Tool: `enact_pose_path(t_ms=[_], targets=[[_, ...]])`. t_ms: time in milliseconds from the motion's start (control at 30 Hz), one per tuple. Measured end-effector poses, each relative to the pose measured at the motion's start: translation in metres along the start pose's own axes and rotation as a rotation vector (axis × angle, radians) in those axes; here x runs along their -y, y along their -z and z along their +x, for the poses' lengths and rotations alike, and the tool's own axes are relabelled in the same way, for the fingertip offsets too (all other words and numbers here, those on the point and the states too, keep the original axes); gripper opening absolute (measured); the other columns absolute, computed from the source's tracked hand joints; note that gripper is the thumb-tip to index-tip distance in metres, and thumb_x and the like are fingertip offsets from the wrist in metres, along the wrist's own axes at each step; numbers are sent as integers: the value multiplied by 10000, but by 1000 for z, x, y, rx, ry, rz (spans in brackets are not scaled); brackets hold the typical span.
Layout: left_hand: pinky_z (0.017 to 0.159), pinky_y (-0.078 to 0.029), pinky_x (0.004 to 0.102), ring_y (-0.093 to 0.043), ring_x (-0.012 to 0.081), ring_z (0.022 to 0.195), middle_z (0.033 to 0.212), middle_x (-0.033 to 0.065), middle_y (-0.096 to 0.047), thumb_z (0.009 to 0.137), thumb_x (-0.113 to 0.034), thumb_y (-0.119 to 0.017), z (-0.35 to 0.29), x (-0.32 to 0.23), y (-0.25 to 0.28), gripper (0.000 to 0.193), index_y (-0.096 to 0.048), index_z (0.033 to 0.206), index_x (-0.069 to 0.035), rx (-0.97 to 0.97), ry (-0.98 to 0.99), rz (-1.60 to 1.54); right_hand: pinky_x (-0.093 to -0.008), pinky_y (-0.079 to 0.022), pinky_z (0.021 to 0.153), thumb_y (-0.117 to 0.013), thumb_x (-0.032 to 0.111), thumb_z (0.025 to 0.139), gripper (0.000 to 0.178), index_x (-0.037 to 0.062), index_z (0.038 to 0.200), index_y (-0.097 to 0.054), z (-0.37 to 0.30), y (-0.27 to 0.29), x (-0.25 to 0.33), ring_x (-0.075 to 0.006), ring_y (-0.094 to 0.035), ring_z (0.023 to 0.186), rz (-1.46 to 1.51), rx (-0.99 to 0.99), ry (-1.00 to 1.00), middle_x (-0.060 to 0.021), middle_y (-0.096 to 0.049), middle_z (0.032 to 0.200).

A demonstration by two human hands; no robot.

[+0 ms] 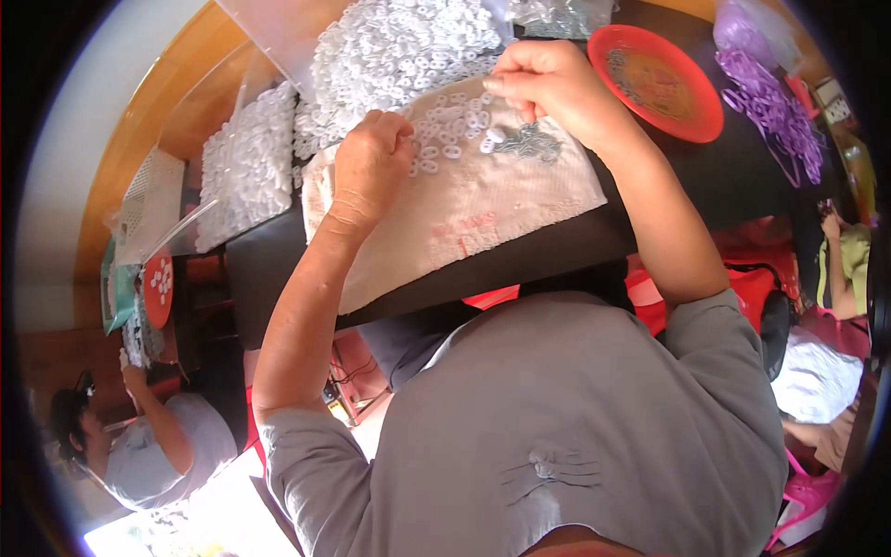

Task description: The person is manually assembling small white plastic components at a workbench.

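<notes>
My left hand (371,162) is over the left part of a beige cloth (408,251), its fingers curled together at the edge of a spread of small white oval plastic pieces (452,150). Whatever its fingertips hold, if anything, is hidden. Farther right, my right hand (548,82) hovers above the cloth with thumb and forefinger pinched; what lies between them is too small to name. Just below that hand, thin grey metal pieces (531,142) lie in a loose pile beside the white ones.
Behind the cloth rises a large heap of white oval pieces (399,56); another heap (246,162) is at the left. A red plate (701,116) with thin metal pieces stands back right, near purple cord (766,102). A co-worker (167,436) sits at lower left, with others at the right.
</notes>
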State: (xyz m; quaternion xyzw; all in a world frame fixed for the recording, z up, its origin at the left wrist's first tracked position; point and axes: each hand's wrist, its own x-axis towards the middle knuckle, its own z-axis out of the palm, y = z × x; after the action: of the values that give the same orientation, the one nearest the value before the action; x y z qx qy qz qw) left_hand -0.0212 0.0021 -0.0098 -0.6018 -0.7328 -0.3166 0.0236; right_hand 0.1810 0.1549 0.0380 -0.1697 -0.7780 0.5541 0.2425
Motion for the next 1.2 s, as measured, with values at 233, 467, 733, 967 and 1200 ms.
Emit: enact_pose_path(t_ms=[233, 467, 733, 967, 1200], targets=[[637, -488, 256, -582, 106, 675, 770, 55, -651, 784, -8, -725, -3, 8, -8, 144, -672, 918, 3, 52, 138, -202, -370, -452, 625, -601, 34, 822, 56, 34, 878, -603, -15, 27, -18, -239, -611, 666, -848, -25, 122, -98, -628, 755], [667, -500, 298, -632, 190, 706, 821, 89, -652, 775, -37, -711, -11, 3, -4, 114, -653, 866, -1, 60, 158, -253, -447, -448, 607, -605, 44, 795, 42, 81, 814, -604, -29, 25, -30, -333, -621, 705, -938, 22, 265, -98, -629, 790], [621, -472, 245, -558, 78, 653, 725, 34, -641, 815, -12, -677, -15, -6, 1, 50, -641, 844, 8, -83, 250, -528, -420, -478, 689, -688, 158, 751, 104, 103, 831, -651, -27, -28, -20, -263, -623, 812, -992, 93, 473, -65, -577, 887], [615, -478, 267, -561, 89, 649, 724, 47, -642, 801, 0, -657, -19, -16, 2, 71, -648, 872, 8, 10, 181, -688, -398, -362, 878, -675, 88, 763, 84, 89, 842, -645, -15, -37, -34, -249, -503, 1052, -1101, 141, 493, -65, -536, 983], [622, -476, 299, -575, 169, 632, 697, 106, -581, 788, -26, -679, -22, -18, -6, 93, -651, 874, -7, 97, -164, -447, -385, -376, 818, -676, 29, 743, 98, 81, 802, -617, -16, -44, -22, -242, -557, 937, -939, 38, 562, -46, -565, 923]])
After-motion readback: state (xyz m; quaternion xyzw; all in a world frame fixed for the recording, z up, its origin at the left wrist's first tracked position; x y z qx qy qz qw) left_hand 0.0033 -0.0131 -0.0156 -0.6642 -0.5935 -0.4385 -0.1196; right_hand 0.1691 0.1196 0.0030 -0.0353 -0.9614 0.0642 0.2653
